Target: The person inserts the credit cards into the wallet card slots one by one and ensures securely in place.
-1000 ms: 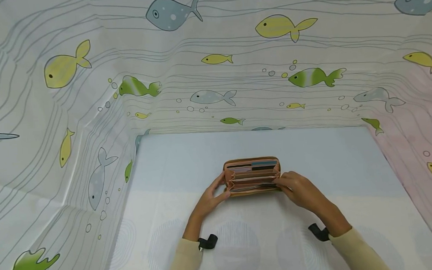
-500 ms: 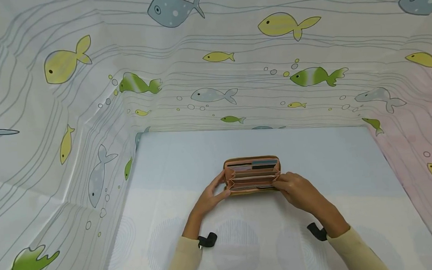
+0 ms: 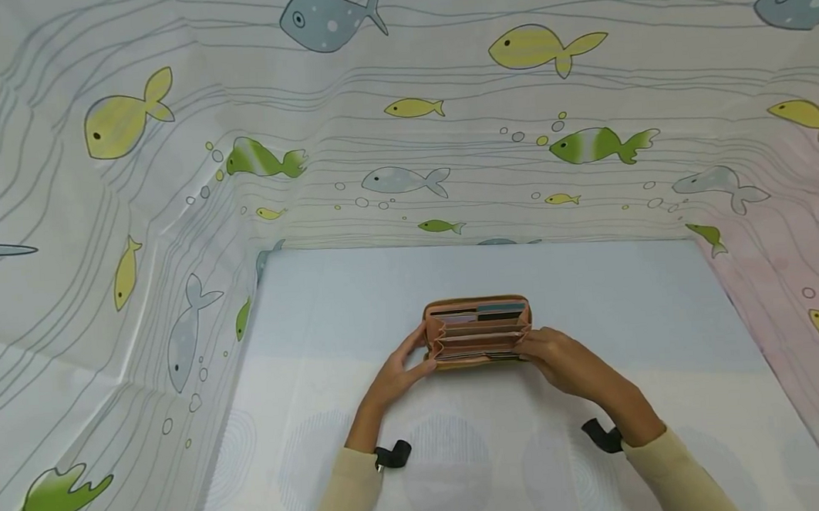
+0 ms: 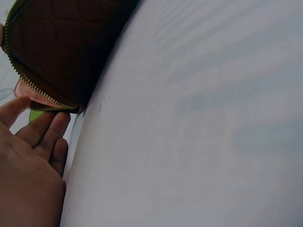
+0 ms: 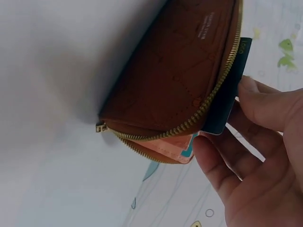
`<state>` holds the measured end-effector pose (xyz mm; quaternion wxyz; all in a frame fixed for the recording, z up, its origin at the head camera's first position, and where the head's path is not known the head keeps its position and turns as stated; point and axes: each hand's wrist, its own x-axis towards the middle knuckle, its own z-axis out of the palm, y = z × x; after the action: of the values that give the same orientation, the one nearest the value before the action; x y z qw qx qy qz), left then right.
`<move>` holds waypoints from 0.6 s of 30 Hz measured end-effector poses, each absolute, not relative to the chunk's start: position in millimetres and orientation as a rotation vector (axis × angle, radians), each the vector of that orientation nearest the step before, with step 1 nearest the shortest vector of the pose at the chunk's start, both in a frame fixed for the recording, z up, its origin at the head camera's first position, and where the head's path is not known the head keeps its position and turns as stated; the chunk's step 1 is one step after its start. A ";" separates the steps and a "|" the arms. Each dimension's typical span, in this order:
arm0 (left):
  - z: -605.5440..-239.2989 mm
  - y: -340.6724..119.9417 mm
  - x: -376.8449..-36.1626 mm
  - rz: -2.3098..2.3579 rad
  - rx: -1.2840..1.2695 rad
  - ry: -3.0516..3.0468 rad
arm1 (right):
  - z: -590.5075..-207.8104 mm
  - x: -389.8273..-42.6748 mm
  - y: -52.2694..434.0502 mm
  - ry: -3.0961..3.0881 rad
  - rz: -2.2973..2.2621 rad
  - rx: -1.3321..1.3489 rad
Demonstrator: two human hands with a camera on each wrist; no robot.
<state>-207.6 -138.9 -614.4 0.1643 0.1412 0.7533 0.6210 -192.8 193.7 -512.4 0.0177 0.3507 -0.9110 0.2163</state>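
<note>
A brown zip-around wallet [image 3: 477, 299] stands unzipped on the table, its pink-lined compartments facing up. In the right wrist view its quilted leather side [image 5: 156, 80] and gold zip [image 5: 184, 126] show. My left hand [image 3: 393, 376] holds the wallet's left end, thumb at the near side and fingers at the far side. At the right end, my right hand [image 3: 561, 359] pinches a dark card [image 5: 229, 90] between thumb and fingers. The card partly sticks out above the wallet's near edge; its lower part is hidden inside. Other cards [image 3: 501, 308] sit in slots along the far inner side.
The wallet rests on a pale blue and white tabletop [image 3: 343, 305]. A fish-printed cloth [image 3: 473, 144] rises behind the table and along both sides. A black wrist mount [image 3: 394, 455] is on the left wrist, and another mount [image 3: 603, 436] on the right.
My right hand has shifted slightly left and down at the wallet's right end, and the dark card sits lower in the near compartment. My left hand keeps its hold.
</note>
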 end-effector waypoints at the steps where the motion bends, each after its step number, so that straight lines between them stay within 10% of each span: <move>1: -614.4 -139.0 -207.5 1.767 0.395 2.145 | -511.6 -193.1 193.6 -2.846 0.700 1.079; 18: -616.9 -139.3 -207.8 1.769 0.406 2.153 | -508.2 -199.8 188.5 -2.898 0.808 1.023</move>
<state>-207.8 -139.3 -616.9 0.1620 0.1424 0.7545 0.6199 -199.8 188.5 -508.2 -0.0178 0.3218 -0.9119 0.2541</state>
